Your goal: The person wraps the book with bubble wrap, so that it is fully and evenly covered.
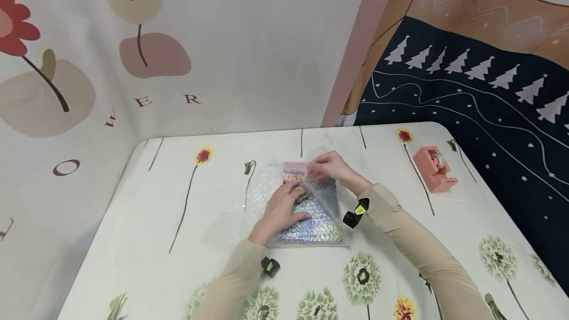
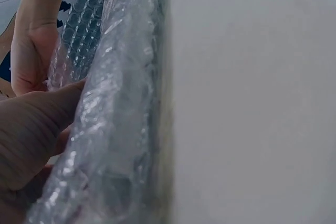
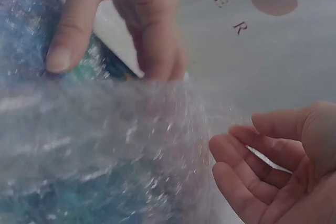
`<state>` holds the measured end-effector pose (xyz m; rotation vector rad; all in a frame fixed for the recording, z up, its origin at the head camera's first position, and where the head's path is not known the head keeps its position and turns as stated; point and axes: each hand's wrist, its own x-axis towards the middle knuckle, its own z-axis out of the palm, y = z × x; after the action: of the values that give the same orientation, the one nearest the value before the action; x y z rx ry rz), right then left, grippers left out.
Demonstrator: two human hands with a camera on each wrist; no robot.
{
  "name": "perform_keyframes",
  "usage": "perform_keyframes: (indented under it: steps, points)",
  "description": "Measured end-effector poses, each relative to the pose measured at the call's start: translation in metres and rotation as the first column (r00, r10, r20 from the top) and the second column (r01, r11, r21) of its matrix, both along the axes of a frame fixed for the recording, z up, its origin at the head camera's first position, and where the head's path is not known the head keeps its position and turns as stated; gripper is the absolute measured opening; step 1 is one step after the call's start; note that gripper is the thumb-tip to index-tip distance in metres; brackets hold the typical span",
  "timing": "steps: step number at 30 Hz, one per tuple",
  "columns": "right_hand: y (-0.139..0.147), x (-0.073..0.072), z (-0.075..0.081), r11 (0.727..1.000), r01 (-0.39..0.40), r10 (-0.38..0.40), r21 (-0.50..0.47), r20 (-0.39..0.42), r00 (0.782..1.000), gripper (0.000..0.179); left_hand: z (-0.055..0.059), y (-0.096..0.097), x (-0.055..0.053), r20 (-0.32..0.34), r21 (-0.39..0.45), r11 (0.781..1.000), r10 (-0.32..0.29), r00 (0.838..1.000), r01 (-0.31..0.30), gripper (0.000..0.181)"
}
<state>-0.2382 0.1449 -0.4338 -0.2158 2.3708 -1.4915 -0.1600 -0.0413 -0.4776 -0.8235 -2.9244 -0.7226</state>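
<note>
1. Head view, the held goods: one flat, colourful book, or something like one (image 1: 308,223), wrapped in bubble wrap (image 1: 264,189), lying beneath the left hand (image 1: 282,206). The left hand likely weighs it down so that it does not slide. The right hand (image 1: 331,167) is at the wrap's loose flap, just beyond and right of the left, apparently to manage that edge.
2. Head view, poses: left palm down, fingers spread and pressing, none pinching; right wrist bent inward, fingers drawn in and pointing toward the left hand.
3. Head view, surroundings: one pink tape dispenser (image 1: 431,171), well apart to the right of the right hand, seemingly parked there to leave working room; one table with flowered cloth (image 1: 146,221) beneath all.
4. Left wrist view: left thumb over the wrapped edge, the wrap bulging alongside the hand; right hand beyond it, beside a raised sheet of bubble wrap.
5. Right wrist view: left thumb straight down on the book, its other fingers reaching behind the flap; right fingers bent at the flap's edge, thumb near them. Whether they pinch the film, I cannot tell.
</note>
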Motion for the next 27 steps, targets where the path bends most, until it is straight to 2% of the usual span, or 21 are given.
perform_keyframes:
  steps: [4, 9, 13, 18, 21, 24, 27]
  points:
    - [-0.001, -0.002, -0.008, 0.999, -0.034, 0.034, 0.037, 0.016, 0.999, 0.027, -0.002, 0.002, 0.001, 0.001, 0.063, 0.997, 0.047, 0.999, -0.047, 0.059]
    - [-0.002, -0.005, -0.016, 0.995, -0.075, 0.075, 0.072, -0.002, 0.997, 0.025, -0.004, 0.003, 0.002, 0.013, 0.080, 0.993, 0.085, 0.996, -0.086, 0.061]
    - [-0.001, -0.007, -0.018, 0.978, -0.193, 0.198, 0.084, -0.051, 0.979, 0.022, -0.003, 0.004, 0.004, 0.019, 0.077, 0.992, 0.097, 0.995, -0.098, 0.063]
    - [0.007, -0.008, -0.021, 0.920, -0.387, 0.392, 0.065, -0.106, 0.914, 0.038, -0.002, 0.004, 0.004, 0.021, 0.075, 0.991, 0.106, 0.994, -0.107, 0.069]
    - [0.012, -0.006, -0.022, 0.867, -0.492, 0.498, 0.078, -0.115, 0.859, 0.054, -0.002, 0.004, 0.004, 0.012, 0.077, 0.991, 0.106, 0.994, -0.106, 0.073]
    - [0.015, -0.001, -0.020, 0.802, -0.574, 0.596, 0.164, -0.154, 0.788, 0.065, -0.003, 0.003, 0.004, 0.009, 0.073, 0.992, 0.101, 0.995, -0.102, 0.076]
    - [0.014, 0.006, -0.019, 0.744, -0.608, 0.664, 0.276, -0.205, 0.719, 0.072, -0.003, 0.003, 0.004, 0.010, 0.069, 0.993, 0.099, 0.995, -0.100, 0.077]
